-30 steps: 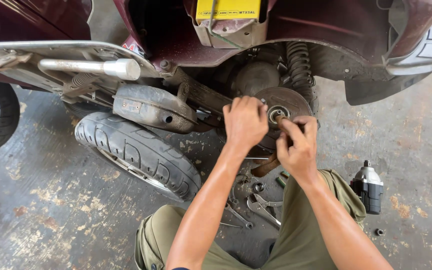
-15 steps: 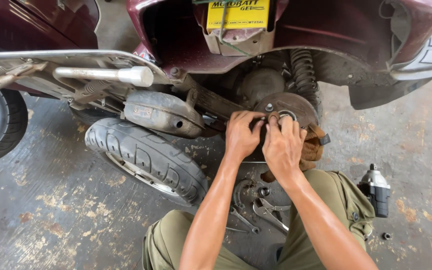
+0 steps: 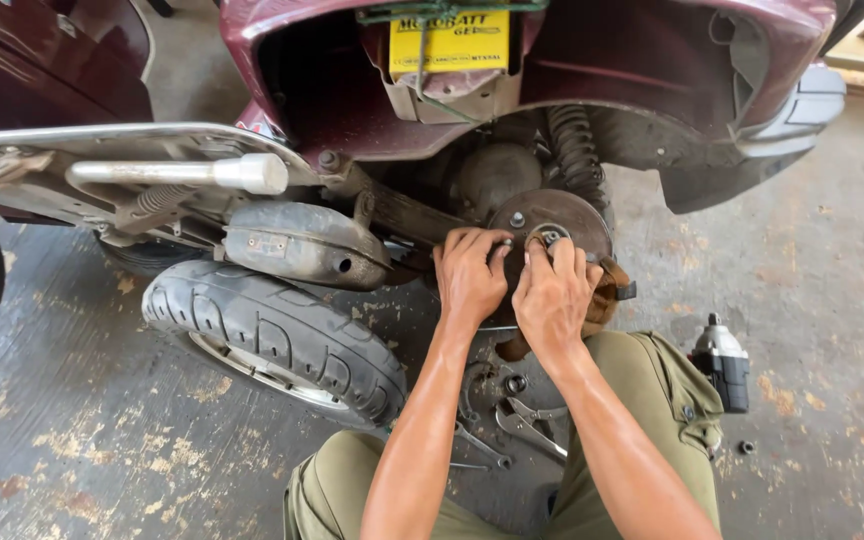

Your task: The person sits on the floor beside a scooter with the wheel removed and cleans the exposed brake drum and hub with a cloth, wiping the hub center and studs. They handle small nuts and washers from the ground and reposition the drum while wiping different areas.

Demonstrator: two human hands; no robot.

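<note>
Brake hub (image 3: 562, 225) of the maroon scooter (image 3: 652, 60) is seen exposed at the rear, wheel off, below the coil shock spring (image 3: 577, 150) and right of the dull grey exhaust muffler (image 3: 302, 245). It is a round, rusty-brown metal drum with a stud near its top and an axle end at its centre.

Left hand (image 3: 469, 275): laid on the left edge of the hub, fingers curled against the metal; the grip is loosely closed, and whether anything is pinched in it cannot be told.

Right hand (image 3: 552, 295): placed over the lower centre of the hub, fingertips at the axle end; the grip is bent inward, and its contents are hidden by the back of the hand. The two hands are noted just beside each other, nearly touching.

Label noted: a yellow rectangular battery box (image 3: 449, 42) with dark print is held in the scooter's open body, directly above the hub, tied by a thin green cord.

On the concrete floor (image 3: 102, 450): a removed black tyre (image 3: 272, 335) lies flat to the left of the forearms. Pliers (image 3: 527, 425) and small loose parts lie between the knees. A dark cordless impact driver (image 3: 722, 362) stands to the right of the olive trouser leg (image 3: 652, 390).
</note>
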